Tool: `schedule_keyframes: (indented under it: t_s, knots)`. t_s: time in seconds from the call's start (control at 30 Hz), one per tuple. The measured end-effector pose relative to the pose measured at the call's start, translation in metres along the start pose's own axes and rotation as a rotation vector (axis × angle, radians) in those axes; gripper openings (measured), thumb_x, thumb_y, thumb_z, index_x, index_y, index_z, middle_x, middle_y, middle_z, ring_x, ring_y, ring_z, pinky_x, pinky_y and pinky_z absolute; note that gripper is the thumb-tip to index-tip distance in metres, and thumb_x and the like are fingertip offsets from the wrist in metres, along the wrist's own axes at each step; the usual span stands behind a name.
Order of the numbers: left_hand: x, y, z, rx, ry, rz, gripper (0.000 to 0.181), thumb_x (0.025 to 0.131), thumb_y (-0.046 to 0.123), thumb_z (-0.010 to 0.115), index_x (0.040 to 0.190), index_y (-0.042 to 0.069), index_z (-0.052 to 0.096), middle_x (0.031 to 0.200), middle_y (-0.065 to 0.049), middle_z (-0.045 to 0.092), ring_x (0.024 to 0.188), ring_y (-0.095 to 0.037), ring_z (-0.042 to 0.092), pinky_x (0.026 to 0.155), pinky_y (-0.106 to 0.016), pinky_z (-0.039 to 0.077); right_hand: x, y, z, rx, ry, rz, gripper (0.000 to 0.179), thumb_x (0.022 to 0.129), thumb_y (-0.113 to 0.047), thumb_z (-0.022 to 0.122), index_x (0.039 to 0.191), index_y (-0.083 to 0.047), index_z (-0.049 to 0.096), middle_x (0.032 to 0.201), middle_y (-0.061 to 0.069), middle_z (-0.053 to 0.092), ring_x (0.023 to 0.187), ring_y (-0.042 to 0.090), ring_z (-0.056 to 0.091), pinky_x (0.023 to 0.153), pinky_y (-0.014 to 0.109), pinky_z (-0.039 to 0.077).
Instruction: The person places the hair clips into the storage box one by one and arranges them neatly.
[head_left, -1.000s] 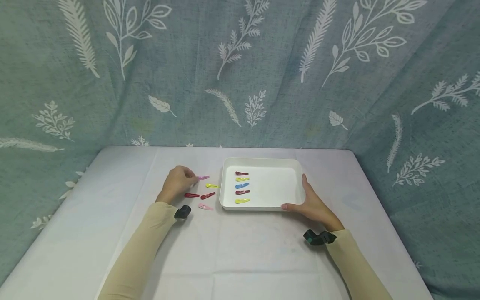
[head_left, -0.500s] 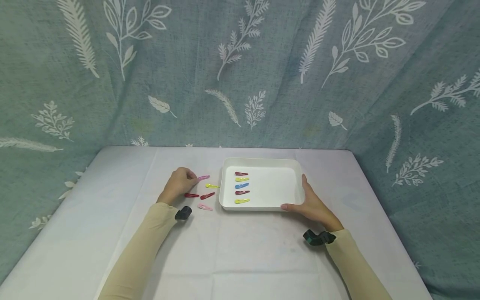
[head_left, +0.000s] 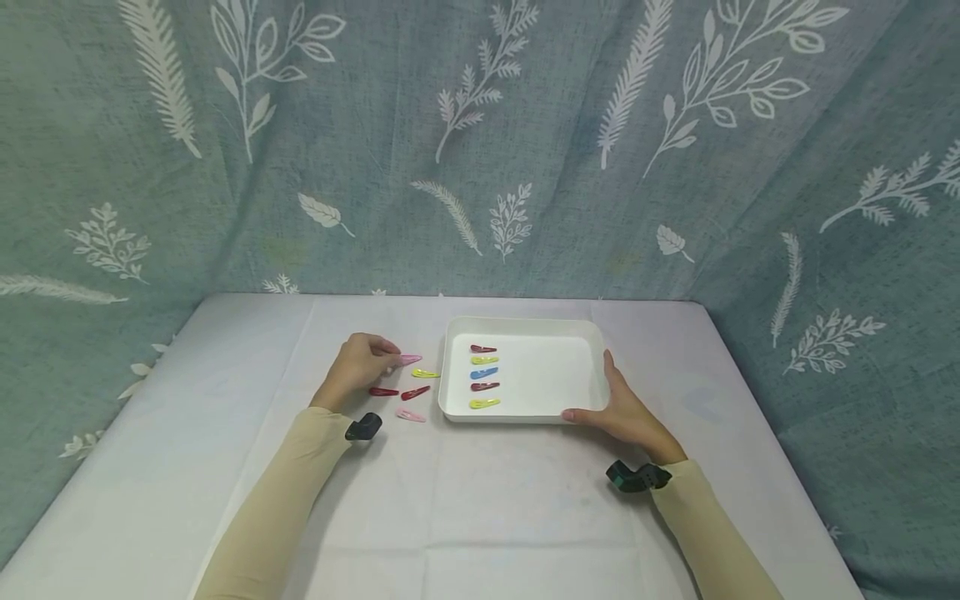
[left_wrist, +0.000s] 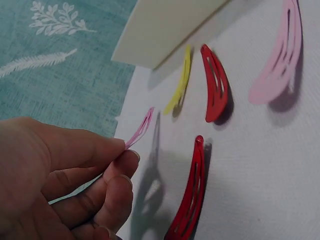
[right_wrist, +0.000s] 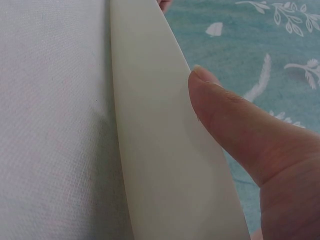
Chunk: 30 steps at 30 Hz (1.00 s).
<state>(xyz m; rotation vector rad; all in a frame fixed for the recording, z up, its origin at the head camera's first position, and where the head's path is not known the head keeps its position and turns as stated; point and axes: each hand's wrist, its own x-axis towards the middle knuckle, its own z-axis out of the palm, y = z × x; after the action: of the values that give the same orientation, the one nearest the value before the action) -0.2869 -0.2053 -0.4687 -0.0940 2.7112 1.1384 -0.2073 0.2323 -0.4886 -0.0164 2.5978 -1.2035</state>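
Pinching a bright-pink clip (head_left: 412,359), left hand (head_left: 358,368) hovers; right hand (head_left: 632,414) (seemingly) grips tray (head_left: 551,367).

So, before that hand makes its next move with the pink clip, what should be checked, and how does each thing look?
1. Clip pinched: ok. The left hand holds the pink clip by one end.
2. Grip firm enough: cannot tell; pictures don't show force.
3. Tray steadied: ok. The right hand touches the tray at its near right corner.
4. Room in the tray: ok. Five clips form a column on its left; the rest is bare.
5. All clips in the tray: not ok. Besides the held one, a yellow clip, two red clips and a paler pink one lie outside.
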Motion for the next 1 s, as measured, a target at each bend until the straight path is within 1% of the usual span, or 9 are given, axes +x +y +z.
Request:
schedule_keyframes:
  t_s: [0.13, 0.27, 0.4, 0.57, 0.7, 0.83, 1.0]
  knots:
    - [0.000, 0.001, -0.001, -0.044, -0.017, -0.013, 0.029, 0.097, 0.024, 0.071, 0.121, 0.007, 0.072, 0.112, -0.016, 0.075, 0.082, -0.021, 0.064, 0.065, -0.027, 0.050, 0.000, -0.001, 0.000, -0.001, 0.000, -0.002, 0.141, 0.078, -0.060, 0.084, 0.163, -0.016, -0.020, 0.175, 0.018, -0.008, 0.162, 0.042, 0.001, 0.126, 0.064, 0.015]
    - [-0.001, 0.004, -0.002, -0.087, -0.031, -0.001, 0.031, 0.099, 0.025, 0.069, 0.123, 0.007, 0.072, 0.112, -0.015, 0.075, 0.086, -0.023, 0.066, 0.069, -0.030, 0.053, 0.000, -0.001, 0.000, -0.004, -0.001, 0.001, 0.141, 0.078, -0.060, 0.083, 0.163, -0.016, -0.020, 0.175, 0.018, -0.008, 0.162, 0.042, 0.000, 0.126, 0.064, 0.015]
    - [-0.002, 0.008, -0.005, -0.133, -0.044, 0.006, 0.032, 0.098, 0.027, 0.069, 0.124, 0.008, 0.072, 0.119, -0.015, 0.074, 0.097, -0.026, 0.067, 0.078, -0.034, 0.053, 0.000, -0.002, 0.000, -0.009, -0.001, 0.002, 0.141, 0.079, -0.059, 0.083, 0.163, -0.015, -0.020, 0.175, 0.019, -0.008, 0.162, 0.042, 0.001, 0.127, 0.064, 0.015]
    - [-0.004, 0.017, -0.006, -0.161, -0.063, -0.011, 0.031, 0.098, 0.031, 0.069, 0.123, 0.013, 0.073, 0.125, -0.011, 0.071, 0.108, -0.027, 0.065, 0.085, -0.037, 0.050, 0.000, -0.003, 0.000, -0.018, 0.005, 0.005, 0.141, 0.078, -0.060, 0.083, 0.163, -0.014, -0.020, 0.174, 0.020, -0.007, 0.161, 0.043, 0.002, 0.127, 0.064, 0.014]
    - [-0.004, 0.024, -0.004, -0.190, -0.075, 0.004, 0.031, 0.098, 0.032, 0.068, 0.123, 0.013, 0.073, 0.124, -0.011, 0.071, 0.109, -0.027, 0.065, 0.089, -0.041, 0.047, 0.000, -0.002, 0.000, -0.023, 0.007, 0.002, 0.142, 0.078, -0.061, 0.083, 0.163, -0.014, -0.020, 0.174, 0.020, -0.007, 0.161, 0.043, 0.002, 0.127, 0.063, 0.014]
    - [-0.002, 0.029, -0.003, -0.222, -0.083, 0.017, 0.031, 0.099, 0.032, 0.067, 0.122, 0.013, 0.074, 0.123, -0.010, 0.072, 0.108, -0.025, 0.065, 0.091, -0.042, 0.048, 0.000, 0.000, 0.000, -0.025, -0.001, -0.008, 0.142, 0.078, -0.062, 0.082, 0.163, -0.015, -0.021, 0.174, 0.019, -0.008, 0.162, 0.042, 0.001, 0.127, 0.063, 0.014]
    - [-0.001, 0.036, 0.000, -0.257, -0.094, 0.021, 0.032, 0.099, 0.033, 0.068, 0.123, 0.013, 0.073, 0.124, -0.008, 0.071, 0.110, -0.027, 0.066, 0.089, -0.039, 0.049, 0.000, 0.000, 0.001, -0.022, 0.003, -0.007, 0.142, 0.078, -0.061, 0.083, 0.163, -0.015, -0.021, 0.174, 0.019, -0.008, 0.162, 0.042, 0.001, 0.127, 0.063, 0.014]
